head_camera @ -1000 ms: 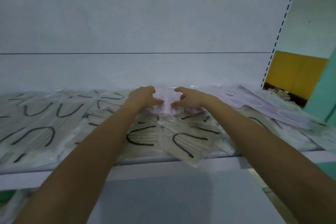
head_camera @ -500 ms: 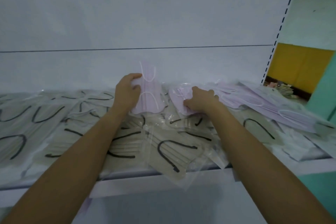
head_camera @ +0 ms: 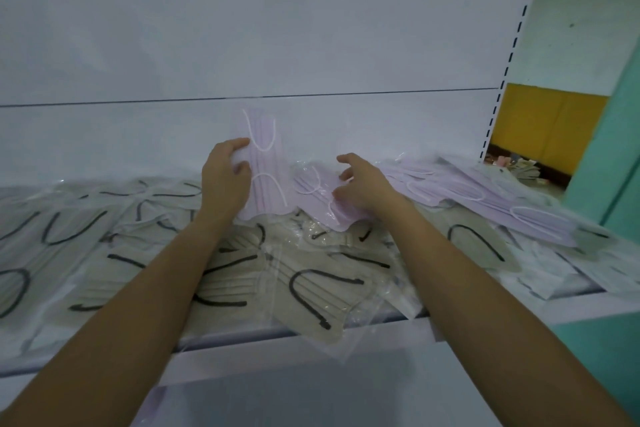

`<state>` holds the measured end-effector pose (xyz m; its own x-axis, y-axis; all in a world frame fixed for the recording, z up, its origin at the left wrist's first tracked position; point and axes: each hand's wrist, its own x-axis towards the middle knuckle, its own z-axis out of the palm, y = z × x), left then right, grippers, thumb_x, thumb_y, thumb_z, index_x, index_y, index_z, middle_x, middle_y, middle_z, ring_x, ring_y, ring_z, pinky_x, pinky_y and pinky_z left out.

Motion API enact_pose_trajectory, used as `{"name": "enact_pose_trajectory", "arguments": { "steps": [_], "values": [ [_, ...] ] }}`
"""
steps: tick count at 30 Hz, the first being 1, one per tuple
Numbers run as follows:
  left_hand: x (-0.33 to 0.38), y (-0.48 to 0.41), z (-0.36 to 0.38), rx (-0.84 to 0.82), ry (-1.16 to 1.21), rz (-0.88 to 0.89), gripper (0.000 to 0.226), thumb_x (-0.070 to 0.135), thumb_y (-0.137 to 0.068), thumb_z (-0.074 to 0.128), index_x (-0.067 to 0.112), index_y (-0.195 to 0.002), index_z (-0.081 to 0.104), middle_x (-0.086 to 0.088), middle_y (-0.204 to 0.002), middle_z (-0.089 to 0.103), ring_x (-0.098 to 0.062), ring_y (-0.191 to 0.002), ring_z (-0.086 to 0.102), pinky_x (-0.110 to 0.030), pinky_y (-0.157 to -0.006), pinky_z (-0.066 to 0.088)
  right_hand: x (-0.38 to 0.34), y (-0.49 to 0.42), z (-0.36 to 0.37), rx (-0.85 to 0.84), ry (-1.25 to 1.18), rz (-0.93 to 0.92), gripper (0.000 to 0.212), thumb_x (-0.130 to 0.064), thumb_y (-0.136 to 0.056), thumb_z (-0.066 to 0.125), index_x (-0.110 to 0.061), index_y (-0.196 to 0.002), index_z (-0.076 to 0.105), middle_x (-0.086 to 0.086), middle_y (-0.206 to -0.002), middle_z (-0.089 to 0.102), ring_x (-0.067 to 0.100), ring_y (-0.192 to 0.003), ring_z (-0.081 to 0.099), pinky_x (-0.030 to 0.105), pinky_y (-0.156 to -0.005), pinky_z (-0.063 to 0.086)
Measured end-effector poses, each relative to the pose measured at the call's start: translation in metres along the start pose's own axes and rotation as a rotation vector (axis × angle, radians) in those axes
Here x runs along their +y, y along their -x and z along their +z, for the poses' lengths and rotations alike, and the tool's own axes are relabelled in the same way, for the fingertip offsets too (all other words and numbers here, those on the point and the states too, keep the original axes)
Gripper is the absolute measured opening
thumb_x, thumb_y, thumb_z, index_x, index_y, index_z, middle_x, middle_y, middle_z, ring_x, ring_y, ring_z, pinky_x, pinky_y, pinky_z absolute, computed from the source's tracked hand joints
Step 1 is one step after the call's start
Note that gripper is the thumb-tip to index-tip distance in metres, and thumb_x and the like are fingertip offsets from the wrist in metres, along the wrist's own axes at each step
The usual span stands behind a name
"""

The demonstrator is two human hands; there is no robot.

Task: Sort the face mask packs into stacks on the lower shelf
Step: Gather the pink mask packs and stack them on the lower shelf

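head cam: over on the left the shelf (head_camera: 225,362) is covered in beige mask packs (head_camera: 69,236) with black loops, lying flat. left hand (head_camera: 225,184) has thumb and fingers curled round the edge of a lilac mask pack (head_camera: 265,177), holding it upright above the pile. right hand (head_camera: 363,187) has bent fingertips on a second lilac pack (head_camera: 318,198) lying flat, can't tell if it's actually pinching. more lilac packs (head_camera: 502,204) are heaped on the right.

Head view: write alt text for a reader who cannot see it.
A person's left hand holds a lilac mask pack upright over a shelf, while the right hand touches a second lilac pack on the pile. Beige packs with black loops cover the shelf; more lilac packs lie at right.
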<state>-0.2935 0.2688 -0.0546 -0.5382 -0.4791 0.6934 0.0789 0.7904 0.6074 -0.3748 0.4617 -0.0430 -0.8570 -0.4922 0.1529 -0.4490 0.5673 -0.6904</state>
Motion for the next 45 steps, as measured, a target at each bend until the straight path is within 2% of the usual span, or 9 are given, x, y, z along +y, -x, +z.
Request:
{"name": "enact_pose_trajectory", "arguments": {
  "steps": [4,8,14,17,21,25,32,36,45],
  "values": [
    [0.002,0.001,-0.004,0.090,0.059,0.000,0.037,-0.008,-0.088,0.045,-0.004,-0.125,0.051,-0.020,-0.128,0.052,-0.028,-0.121,0.047,-0.007,-0.095,0.024,0.001,-0.001,-0.003,0.180,-0.211,-0.128,0.053,0.006,-0.087,0.048,-0.020,-0.133,0.048,0.001,-0.117,0.052,0.014,-0.087,0.049,0.018,-0.071,0.039],
    [0.012,-0.008,-0.018,0.228,0.153,-0.034,0.041,-0.005,-0.091,0.041,0.000,-0.132,0.043,-0.016,-0.132,0.045,-0.022,-0.124,0.042,-0.019,-0.104,0.029,-0.006,0.001,-0.010,0.394,-0.526,-0.296,0.043,0.007,-0.090,0.040,-0.021,-0.117,0.059,-0.010,-0.116,0.054,0.008,-0.090,0.050,0.013,-0.081,0.043],
    [0.054,-0.028,-0.020,-0.018,0.287,-0.002,0.041,0.019,-0.098,0.047,0.006,-0.136,0.040,-0.001,-0.133,0.040,-0.005,-0.121,0.036,-0.006,-0.096,0.024,-0.034,0.002,-0.014,0.390,-0.870,-0.361,0.044,0.010,-0.089,0.042,-0.025,-0.114,0.055,-0.021,-0.110,0.055,-0.008,-0.068,0.053,0.008,-0.072,0.045],
    [0.074,-0.038,-0.015,-0.077,0.241,0.047,0.051,0.014,-0.091,0.059,0.007,-0.137,0.037,0.000,-0.134,0.039,-0.005,-0.121,0.036,-0.009,-0.097,0.026,-0.045,-0.001,-0.013,0.362,-0.877,-0.345,0.042,0.009,-0.089,0.044,-0.017,-0.119,0.057,-0.016,-0.106,0.054,0.000,-0.072,0.054,0.009,-0.069,0.046],
    [0.083,-0.048,-0.010,-0.055,0.139,0.154,0.055,-0.004,-0.083,0.058,0.004,-0.135,0.040,-0.009,-0.138,0.044,-0.017,-0.127,0.040,-0.018,-0.105,0.028,-0.043,-0.010,-0.037,0.313,-0.721,-0.260,0.045,0.006,-0.087,0.048,-0.014,-0.127,0.053,0.004,-0.117,0.048,0.014,-0.103,0.049,0.016,-0.073,0.044],
    [0.093,-0.041,0.009,0.037,0.135,0.125,0.043,-0.006,-0.086,0.050,0.006,-0.127,0.051,-0.008,-0.131,0.051,-0.013,-0.121,0.045,-0.011,-0.099,0.028,-0.005,-0.011,-0.081,0.195,-0.426,-0.181,0.040,-0.005,-0.090,0.055,-0.011,-0.129,0.051,0.006,-0.109,0.050,0.016,-0.091,0.049,0.013,-0.058,0.038],
    [0.084,-0.002,0.057,0.034,0.162,0.029,0.040,-0.006,-0.087,0.043,0.007,-0.122,0.056,-0.006,-0.127,0.056,-0.018,-0.117,0.051,-0.023,-0.104,0.035,0.063,-0.009,-0.085,-0.141,0.173,-0.126,0.053,-0.032,-0.087,0.064,-0.021,-0.135,0.044,0.008,-0.135,0.049,0.020,-0.115,0.049,0.024,-0.091,0.036],
    [0.064,0.014,0.067,0.055,0.160,-0.005,0.037,-0.006,-0.087,0.045,0.005,-0.120,0.057,-0.007,-0.124,0.057,-0.015,-0.113,0.051,-0.014,-0.097,0.032,0.082,-0.024,-0.077,-0.091,0.511,0.002,0.072,-0.056,-0.086,0.054,-0.026,-0.146,0.025,0.009,-0.146,0.038,0.032,-0.134,0.030,0.041,-0.108,0.028],
    [0.065,0.015,0.082,-0.073,0.059,0.082,0.033,-0.004,-0.090,0.047,0.004,-0.121,0.055,-0.006,-0.122,0.056,-0.008,-0.106,0.045,-0.006,-0.089,0.026,0.105,-0.029,-0.086,-0.044,0.389,0.208,0.060,-0.039,-0.089,0.048,-0.020,-0.142,0.029,0.012,-0.142,0.043,0.036,-0.130,0.036,0.046,-0.109,0.028]
  ]
}}
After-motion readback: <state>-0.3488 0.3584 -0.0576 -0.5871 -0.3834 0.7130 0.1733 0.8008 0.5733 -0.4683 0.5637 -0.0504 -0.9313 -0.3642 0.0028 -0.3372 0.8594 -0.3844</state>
